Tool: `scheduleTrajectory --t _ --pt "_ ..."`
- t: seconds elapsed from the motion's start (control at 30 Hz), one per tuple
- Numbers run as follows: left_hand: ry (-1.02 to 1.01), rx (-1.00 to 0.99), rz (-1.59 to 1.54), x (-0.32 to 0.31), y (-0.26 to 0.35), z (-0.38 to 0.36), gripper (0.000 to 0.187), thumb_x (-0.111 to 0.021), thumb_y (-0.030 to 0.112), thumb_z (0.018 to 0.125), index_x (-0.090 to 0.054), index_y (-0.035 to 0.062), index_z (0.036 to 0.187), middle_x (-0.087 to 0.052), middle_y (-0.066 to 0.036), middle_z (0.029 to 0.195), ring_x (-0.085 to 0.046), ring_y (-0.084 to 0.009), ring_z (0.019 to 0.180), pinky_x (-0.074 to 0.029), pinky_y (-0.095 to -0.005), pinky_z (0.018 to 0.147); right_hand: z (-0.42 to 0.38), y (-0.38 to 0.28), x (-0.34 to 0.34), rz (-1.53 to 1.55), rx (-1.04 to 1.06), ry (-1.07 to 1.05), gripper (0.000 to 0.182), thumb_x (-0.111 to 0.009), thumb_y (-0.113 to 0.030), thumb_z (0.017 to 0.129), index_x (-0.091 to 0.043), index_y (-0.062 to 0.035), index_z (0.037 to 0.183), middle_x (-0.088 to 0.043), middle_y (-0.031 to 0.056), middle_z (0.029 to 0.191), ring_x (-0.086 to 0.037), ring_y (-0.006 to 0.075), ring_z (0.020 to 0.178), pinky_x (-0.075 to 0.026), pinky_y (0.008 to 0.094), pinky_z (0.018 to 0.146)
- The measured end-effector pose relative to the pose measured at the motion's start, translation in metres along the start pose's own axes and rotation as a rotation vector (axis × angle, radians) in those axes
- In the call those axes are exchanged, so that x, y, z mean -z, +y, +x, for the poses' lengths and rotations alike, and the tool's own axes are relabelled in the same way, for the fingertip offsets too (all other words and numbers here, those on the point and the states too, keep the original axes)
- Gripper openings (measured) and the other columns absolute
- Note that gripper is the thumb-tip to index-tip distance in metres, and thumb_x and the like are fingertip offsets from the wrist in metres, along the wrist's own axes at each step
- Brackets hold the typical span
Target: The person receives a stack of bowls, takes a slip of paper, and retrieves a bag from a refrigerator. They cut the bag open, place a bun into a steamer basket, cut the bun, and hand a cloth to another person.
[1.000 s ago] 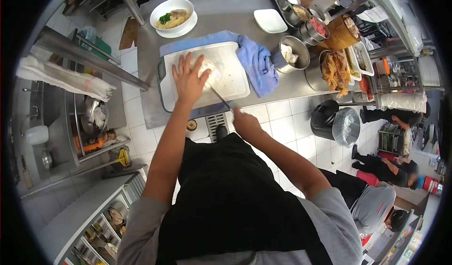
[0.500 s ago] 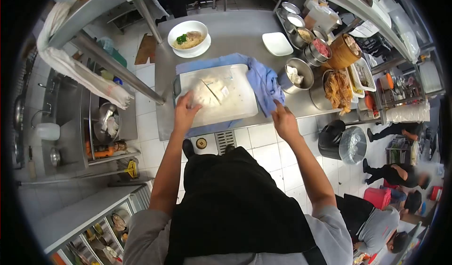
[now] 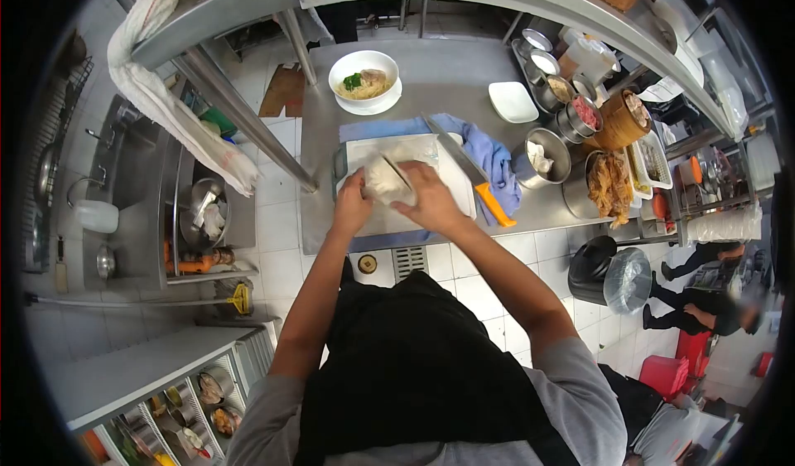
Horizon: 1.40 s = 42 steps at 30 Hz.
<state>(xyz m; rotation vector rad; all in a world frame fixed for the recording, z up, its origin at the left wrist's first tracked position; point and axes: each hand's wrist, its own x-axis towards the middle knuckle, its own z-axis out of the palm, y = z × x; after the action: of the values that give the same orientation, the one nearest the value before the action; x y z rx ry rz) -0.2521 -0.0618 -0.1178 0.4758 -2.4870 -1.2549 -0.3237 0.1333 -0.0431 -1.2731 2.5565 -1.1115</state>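
"How was the pale round food (image 3: 385, 180) handled?"

"It was clasped from both sides above the cutting board (image 3: 451, 186). Its left side was gripped by the left hand (image 3: 354, 202), with the fingers bent, and its right side was grasped by the right hand (image 3: 435, 202), with the fingers spread over the top and the thumb set low."

"Was it lifted clear?"

"That could not be told, since the food was blurred. A dark line was seen across it, and it was taken for a cut."

"What was needed for a clean hold, then?"

"Even, gentle pressure was called for from both sides, so that the halves were not squashed or slid apart. Support was best given low down, near the base (soft edges are easily torn when only the top is pinched)."

"And the knife (image 3: 472, 173)?"

"It was laid slantwise over the board's right part and the blue towel (image 3: 490, 153), with its orange handle turned towards the table's near edge. Neither hand was closed on it. The wrists were best moved with care there, as the right forearm could easily be brought against the handle."
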Motion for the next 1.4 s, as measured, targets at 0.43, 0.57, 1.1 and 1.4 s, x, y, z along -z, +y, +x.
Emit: scheduleTrajectory --t 0.43,0.57,1.1,1.4 --pt "-0.184 0.090 -0.199 -0.001 0.010 0.018 0.039 -0.061 -0.001 0.071 -0.063 -0.0021 0.110 -0.066 -0.010 0.084 -0.063 -0.0211 0.075 -0.051 -0.0310 0.073 0.044 0.003 -0.020 -0.234 -0.375 -0.185 0.123 -0.088 -0.047 0.047 -0.026 -0.0186 0.149 -0.019 0.0261 0.150 -0.028 0.0478 0.132 -0.038 0.0580 0.100" --pt "-0.097 0.133 -0.673 -0.014 0.016 0.010 0.027 -0.053 -0.005 0.079 -0.066 0.0006 0.102 -0.066 -0.002 0.089 -0.061 -0.0116 0.078 -0.050 -0.0275 0.070 0.020 0.036 -0.009 -0.071 -0.270 -0.091 0.117 -0.088 -0.039 0.054 -0.024 -0.0139 0.148 -0.029 0.0228 0.145 -0.032 0.0430 0.132 -0.038 0.0485 0.105" --pt "-0.283 0.451 -0.766 -0.014 0.080 0.007 0.041 -0.061 0.024 0.092 -0.054 0.0036 0.127 -0.059 -0.004 0.107 -0.056 -0.0127 0.097 -0.044 -0.0252 0.085 -0.068 0.050 0.001 1.855 -0.289 0.268 0.107 -0.068 -0.074 0.064 -0.034 -0.0127 0.145 -0.041 0.0085 0.146 -0.040 0.0287 0.133 -0.034 0.0462 0.111" --pt "0.019 0.356 -0.928 -0.006 0.056 -0.008 0.027 -0.063 0.015 0.092 -0.055 0.0018 0.115 -0.063 -0.004 0.096 -0.056 -0.0086 0.084 -0.047 -0.0242 0.071 -0.058 0.036 -0.017 2.077 -0.284 0.217 0.095 -0.046 -0.079 0.077 -0.035 -0.0136 0.145 -0.041 0.0096 0.146 -0.040 0.0309 0.133 -0.033 0.0492 0.110"
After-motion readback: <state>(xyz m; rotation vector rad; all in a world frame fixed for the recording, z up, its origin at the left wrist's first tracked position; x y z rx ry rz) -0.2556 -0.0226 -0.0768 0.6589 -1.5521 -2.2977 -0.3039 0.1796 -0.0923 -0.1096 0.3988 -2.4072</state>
